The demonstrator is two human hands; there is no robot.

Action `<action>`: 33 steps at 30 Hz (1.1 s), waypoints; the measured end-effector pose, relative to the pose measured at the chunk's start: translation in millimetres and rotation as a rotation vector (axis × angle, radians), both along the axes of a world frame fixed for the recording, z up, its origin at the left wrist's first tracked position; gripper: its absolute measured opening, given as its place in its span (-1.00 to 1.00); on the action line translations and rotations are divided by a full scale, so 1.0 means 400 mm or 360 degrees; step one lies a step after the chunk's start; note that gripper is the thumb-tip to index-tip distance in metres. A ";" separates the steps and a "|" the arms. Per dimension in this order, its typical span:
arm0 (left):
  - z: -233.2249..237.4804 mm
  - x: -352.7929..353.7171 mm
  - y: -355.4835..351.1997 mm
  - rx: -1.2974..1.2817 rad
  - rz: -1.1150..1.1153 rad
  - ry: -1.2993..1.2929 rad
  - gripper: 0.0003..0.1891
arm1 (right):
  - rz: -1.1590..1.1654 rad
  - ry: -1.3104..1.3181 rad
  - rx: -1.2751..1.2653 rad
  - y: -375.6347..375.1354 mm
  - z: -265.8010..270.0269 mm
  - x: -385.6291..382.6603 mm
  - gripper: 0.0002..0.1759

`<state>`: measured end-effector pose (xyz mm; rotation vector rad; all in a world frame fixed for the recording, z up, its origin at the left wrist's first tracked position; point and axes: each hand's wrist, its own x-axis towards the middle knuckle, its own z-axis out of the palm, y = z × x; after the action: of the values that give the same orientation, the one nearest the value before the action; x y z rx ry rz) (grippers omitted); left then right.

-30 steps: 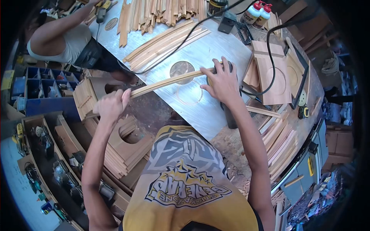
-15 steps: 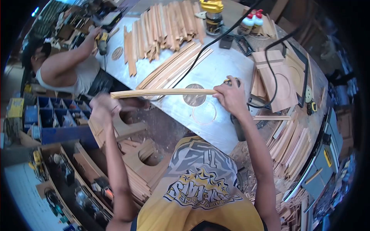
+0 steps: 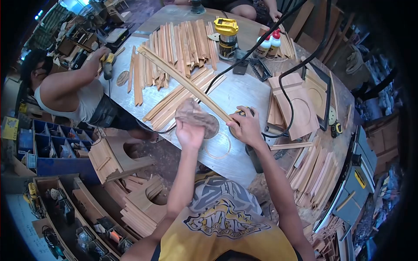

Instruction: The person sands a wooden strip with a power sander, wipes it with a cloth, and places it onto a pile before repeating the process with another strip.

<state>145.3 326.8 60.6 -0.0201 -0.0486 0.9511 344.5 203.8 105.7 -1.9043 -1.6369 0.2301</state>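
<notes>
My right hand (image 3: pixel 247 128) pinches the near end of a long, thin wooden strip (image 3: pixel 180 78). The strip slants away to the upper left, over the metal tabletop (image 3: pixel 237 158). In my left hand (image 3: pixel 190 134) is a crumpled brownish rag (image 3: pixel 190 112), close below the middle of the strip; the rag hides most of its fingers. A yellow-and-black tool (image 3: pixel 246 112) shows behind my right hand, partly covered by it. Beneath the raised strip lies a bundle of similar strips (image 3: pixel 163 108), with a bigger row of wooden pieces (image 3: pixel 185 45) beyond.
Glue bottles (image 3: pixel 273 45) and a yellow-topped router (image 3: pixel 227 37) stand at the back. A black cable (image 3: pixel 285 93) hangs across the right side, near wooden panels (image 3: pixel 298 111). At the left, a person (image 3: pixel 69 93) holds a power tool; another person's hand (image 3: pixel 275 15) shows at the far edge.
My left hand with the rag has come from the strip's far left end to below its middle. The strip's far end has swung up and away. The view has shifted.
</notes>
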 end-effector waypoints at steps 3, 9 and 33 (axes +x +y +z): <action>0.013 0.031 0.012 0.0069 0.0071 0.0284 -0.30 | -0.0008 0.0009 -0.0009 -0.001 0.001 -0.001 -0.65; -0.002 0.036 0.051 0.0085 0.0139 0.0537 -0.28 | -0.0068 0.0030 0.0046 -0.005 0.005 -0.002 -0.66; 0.084 0.001 0.024 0.0323 -0.0539 -0.0053 0.06 | 0.0086 0.0225 0.0004 0.007 0.019 -0.033 -0.66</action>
<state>145.7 336.4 94.3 0.1394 -0.1673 0.6042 331.3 206.8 113.4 -1.8006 -1.5942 0.3762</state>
